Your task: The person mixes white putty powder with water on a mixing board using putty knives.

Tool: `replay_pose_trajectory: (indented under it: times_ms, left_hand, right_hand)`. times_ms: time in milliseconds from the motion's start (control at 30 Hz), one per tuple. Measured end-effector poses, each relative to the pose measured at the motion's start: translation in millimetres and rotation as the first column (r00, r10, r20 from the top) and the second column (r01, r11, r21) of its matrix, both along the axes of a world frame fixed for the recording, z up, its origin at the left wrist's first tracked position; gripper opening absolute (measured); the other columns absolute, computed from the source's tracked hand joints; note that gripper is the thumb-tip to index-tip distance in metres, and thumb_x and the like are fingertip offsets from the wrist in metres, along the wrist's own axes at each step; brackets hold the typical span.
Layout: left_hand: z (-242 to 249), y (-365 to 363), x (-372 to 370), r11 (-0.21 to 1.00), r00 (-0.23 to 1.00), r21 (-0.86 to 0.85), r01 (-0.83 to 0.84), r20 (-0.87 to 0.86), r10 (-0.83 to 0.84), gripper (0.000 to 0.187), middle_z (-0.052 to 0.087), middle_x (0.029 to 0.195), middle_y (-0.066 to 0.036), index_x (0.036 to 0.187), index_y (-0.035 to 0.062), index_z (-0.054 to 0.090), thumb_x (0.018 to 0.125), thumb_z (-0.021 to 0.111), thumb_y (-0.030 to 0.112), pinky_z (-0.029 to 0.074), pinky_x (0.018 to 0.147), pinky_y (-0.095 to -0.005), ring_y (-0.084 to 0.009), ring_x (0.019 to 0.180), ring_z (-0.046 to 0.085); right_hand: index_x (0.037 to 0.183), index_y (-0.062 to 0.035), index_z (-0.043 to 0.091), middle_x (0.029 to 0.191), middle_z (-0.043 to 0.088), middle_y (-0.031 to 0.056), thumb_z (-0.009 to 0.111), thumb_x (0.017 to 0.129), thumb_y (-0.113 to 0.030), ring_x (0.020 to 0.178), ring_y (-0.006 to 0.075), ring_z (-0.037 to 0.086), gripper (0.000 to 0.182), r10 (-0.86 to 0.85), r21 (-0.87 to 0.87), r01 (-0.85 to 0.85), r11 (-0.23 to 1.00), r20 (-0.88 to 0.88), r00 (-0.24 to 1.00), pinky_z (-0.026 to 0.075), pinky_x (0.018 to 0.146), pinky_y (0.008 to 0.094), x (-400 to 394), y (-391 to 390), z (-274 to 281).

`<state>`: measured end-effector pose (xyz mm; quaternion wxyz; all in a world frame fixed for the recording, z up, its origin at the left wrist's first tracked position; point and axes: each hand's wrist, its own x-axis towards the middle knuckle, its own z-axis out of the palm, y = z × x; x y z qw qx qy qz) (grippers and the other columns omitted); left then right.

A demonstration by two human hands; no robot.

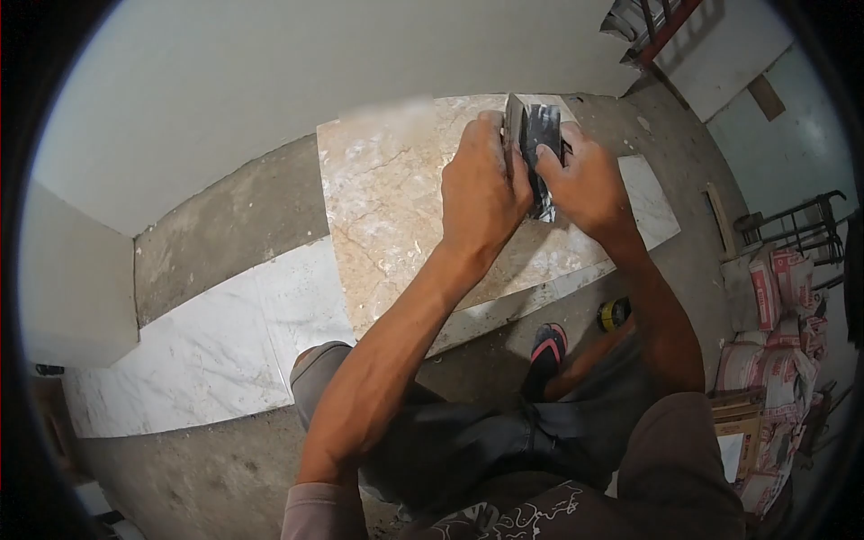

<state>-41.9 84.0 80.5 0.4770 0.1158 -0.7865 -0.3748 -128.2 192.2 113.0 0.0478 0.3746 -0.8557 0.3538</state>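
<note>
Two bare hands are held close together over the far right part of a beige marbled slab [387, 207], and a flat piece is gripped in each. By the left hand [486, 184], a thin grey plate [514, 126] is clamped, stood nearly on edge, with the fingers closed around its side and its upper end left showing above them. By the right hand [589, 180], a dark blade [542, 130] is clamped just beside the plate; the thumb is laid across its face and the other fingers are curled behind its right side. Pale smears are seen on the blade, chiefly toward its lower end. Whether the two pieces are touching along their whole length cannot be told.

The slab's surface is marked with whitish patches and small flecks. Under and beside it, white marbled slabs [198, 373] are seen, extended to the lower left and also shown past its right edge. Beyond them, a pale wall [270, 72] is met by the grey concrete floor [670, 225].

Below the right forearm, a foot in a black and pink sandal [550, 345] is seen, with a yellow and black round object [614, 315] near it. Red-and-white printed bags [783, 378] are piled at the right, near a black metal rack [801, 229]. At the top right, a red-railed ladder [666, 34] is partly shown.
</note>
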Motion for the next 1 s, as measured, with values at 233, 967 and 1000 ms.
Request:
replay_pose_trajectory:
  times_ms: [233, 967, 1000]
  left_hand:
    - [-3.1, -20.5, -2.6, 0.999, 0.998, -0.033, -0.02, 0.063, 0.022, 0.017, 0.059, 0.086, -0.024, 0.101, -0.0009, 0.053, 0.085, 0.058, 0.004, 0.048, 0.066, -0.0487, -0.0438, 0.076, 0.06]
    - [15.0, -70.3, 29.8, 0.853, 0.853, -0.067, 0.518, 0.11, -0.51, 0.022, 0.067, 0.1, -0.008, 0.092, 0.0019, 0.068, 0.079, 0.062, -0.014, 0.053, 0.083, -0.0323, -0.0194, 0.097, 0.064]
    - [15.1, -67.0, 31.1, 0.87, 0.868, -0.038, 0.492, 0.101, -0.487, 0.032, 0.068, 0.096, -0.009, 0.092, 0.0054, 0.069, 0.071, 0.061, -0.017, 0.052, 0.083, -0.0347, -0.0257, 0.096, 0.065]
  right_hand:
    - [0.103, 0.0047, 0.061, 0.081, 0.066, 0.0183, 0.06, 0.088, -0.017, 0.073, 0.0237, 0.063, 0.026, 0.187, -0.218, -0.129, 0.967, 0.273, 0.944, 0.05, 0.07, 0.0363, -7.6, 16.2, 5.2]
    - [0.103, 0.0036, 0.063, 0.099, 0.066, 0.0173, 0.055, 0.09, -0.007, 0.09, 0.0302, 0.062, 0.019, 0.22, -0.044, -0.232, 0.972, -0.185, 0.958, 0.049, 0.082, 0.0356, -40.3, 77.2, 42.0]
    - [0.102, 0.0028, 0.064, 0.1, 0.066, 0.017, 0.055, 0.089, -0.005, 0.092, 0.0318, 0.062, 0.018, 0.286, 0.004, -0.295, 0.955, -0.259, 0.923, 0.049, 0.084, 0.0365, -41.3, 78.6, 41.4]
